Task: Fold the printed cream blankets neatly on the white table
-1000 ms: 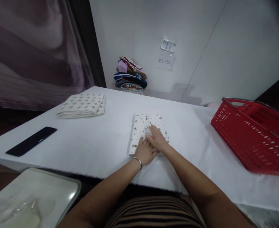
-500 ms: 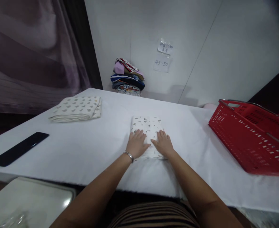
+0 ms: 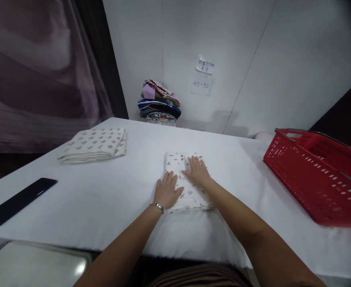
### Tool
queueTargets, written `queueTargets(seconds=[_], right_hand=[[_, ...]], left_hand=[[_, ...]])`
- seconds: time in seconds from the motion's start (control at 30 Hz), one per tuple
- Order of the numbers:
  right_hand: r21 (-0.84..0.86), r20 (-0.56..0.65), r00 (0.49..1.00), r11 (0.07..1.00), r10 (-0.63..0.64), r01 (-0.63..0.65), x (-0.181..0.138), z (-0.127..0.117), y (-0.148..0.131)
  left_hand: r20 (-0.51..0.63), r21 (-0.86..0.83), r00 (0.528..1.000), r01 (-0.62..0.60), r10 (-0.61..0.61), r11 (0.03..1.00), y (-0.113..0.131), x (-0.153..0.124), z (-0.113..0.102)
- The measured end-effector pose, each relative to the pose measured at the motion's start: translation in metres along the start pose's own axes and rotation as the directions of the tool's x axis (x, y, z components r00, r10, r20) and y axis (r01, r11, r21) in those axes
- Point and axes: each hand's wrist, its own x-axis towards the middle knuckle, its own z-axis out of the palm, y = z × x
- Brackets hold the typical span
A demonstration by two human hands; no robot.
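Both hands flat on the small folded cloth [image 3: 190, 196], white with small dark prints, lying mid-table near my edge. Left hand [image 3: 167, 190]: palm down on the cloth's near-left part, fingers spread, partly over its left edge. Right hand [image 3: 197, 172]: palm down on the far-right part, fingers pointing away. Grip released on both, nothing clasped, just pressing flat. Bracelet [image 3: 157, 206] on left wrist. Table [image 3: 103, 191] has a white cover. Second folded cloth [image 3: 94, 144] lies far left, well apart. Black flat slab [image 3: 16, 201] at the left edge. Red basket [image 3: 318, 175] on the right. Stacked clothes [image 3: 159, 103] against the wall behind the table.
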Motion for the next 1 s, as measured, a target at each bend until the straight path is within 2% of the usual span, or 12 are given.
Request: queueTargets(seconds=[0.1, 0.17, 0.37, 0.47, 0.57, 0.7, 0.77, 0.83, 1.0], right_hand=[[0.022, 0.055, 0.991, 0.992, 0.124, -0.125, 0.013, 0.013, 0.016], [0.032, 0.046, 0.983, 0.983, 0.178, -0.179, 0.015, 0.020, 0.024], [0.028, 0.043, 0.978, 0.979, 0.203, -0.204, 0.014, 0.026, 0.026], [0.025, 0.035, 0.982, 0.982, 0.186, -0.187, 0.014, 0.025, 0.025], [0.022, 0.006, 0.985, 0.984, 0.174, -0.175, 0.014, 0.026, 0.024], [0.026, -0.013, 0.986, 0.986, 0.167, -0.167, 0.013, 0.027, 0.024], [0.033, 0.002, 0.986, 0.985, 0.167, -0.167, 0.012, 0.027, 0.024], [0.038, 0.015, 0.986, 0.986, 0.164, -0.164, 0.011, 0.026, 0.025], [0.002, 0.062, 0.982, 0.984, 0.176, -0.176, 0.018, 0.019, 0.018]], left_hand=[[-0.008, -0.018, 1.000, -0.019, 0.019, 1.000, -0.002, -0.001, -0.001], [-0.006, -0.036, 1.000, -0.025, 0.025, 0.999, -0.002, -0.002, -0.001], [-0.001, -0.083, 0.999, -0.034, 0.034, 0.996, -0.007, -0.004, 0.000], [0.066, -0.098, 0.997, -0.026, 0.033, 0.995, -0.008, 0.002, -0.006], [0.092, -0.091, 0.996, 0.000, 0.009, 0.996, -0.002, 0.023, -0.020], [-0.021, -0.044, 1.000, -0.017, 0.016, 0.999, 0.006, 0.073, -0.028], [-0.032, -0.021, 0.999, 0.012, -0.013, 1.000, 0.003, 0.097, -0.023], [0.011, -0.023, 0.997, 0.071, -0.071, 0.997, -0.004, 0.112, -0.012], [0.034, -0.009, 0.994, 0.100, -0.100, 0.995, -0.018, 0.120, 0.007]])
